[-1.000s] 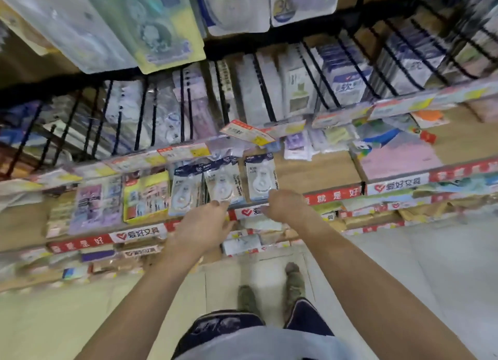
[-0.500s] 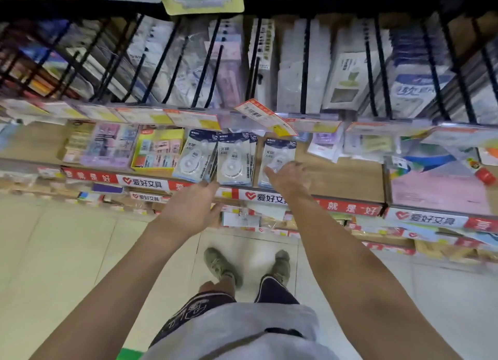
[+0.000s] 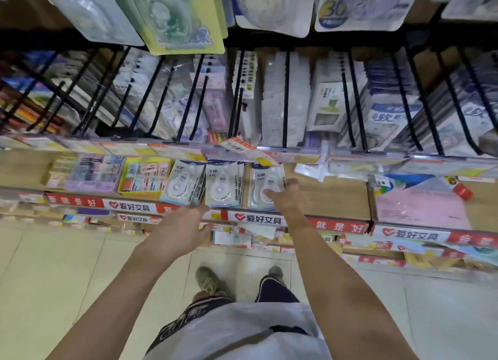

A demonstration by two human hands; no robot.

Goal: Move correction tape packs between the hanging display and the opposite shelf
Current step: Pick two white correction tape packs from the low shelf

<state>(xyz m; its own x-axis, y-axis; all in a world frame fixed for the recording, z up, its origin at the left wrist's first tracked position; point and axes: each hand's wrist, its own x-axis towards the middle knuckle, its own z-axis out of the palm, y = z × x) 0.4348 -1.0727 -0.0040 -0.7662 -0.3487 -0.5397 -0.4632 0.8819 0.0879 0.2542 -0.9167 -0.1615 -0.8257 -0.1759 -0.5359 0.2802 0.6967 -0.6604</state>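
Three stacks of correction tape packs lie side by side on the wooden shelf (image 3: pixel 328 198): a left stack (image 3: pixel 183 183), a middle stack (image 3: pixel 222 184) and a right stack (image 3: pixel 262 183). My right hand (image 3: pixel 285 198) rests on the right stack, fingers spread over its lower right corner and thumb at its right edge. My left hand (image 3: pixel 180 230) reaches to the shelf's front edge, its fingertips touching the lower edge of the left stack at the gap beside the middle one. Black hooks (image 3: pixel 285 98) above carry hanging packs.
A yellow box of erasers (image 3: pixel 144 175) and a purple box (image 3: pixel 94 171) sit left of the stacks. Pink paper (image 3: pixel 420 206) lies on the shelf to the right. Red price rails (image 3: pixel 339 226) line the shelf front. Large blister packs (image 3: pixel 177 14) hang overhead. Pale floor tiles (image 3: pixel 54 279) lie below.
The view has tilted up slightly. My right hand has slid forward onto the right stack of packs. My left hand stays at the shelf edge below the left stack.
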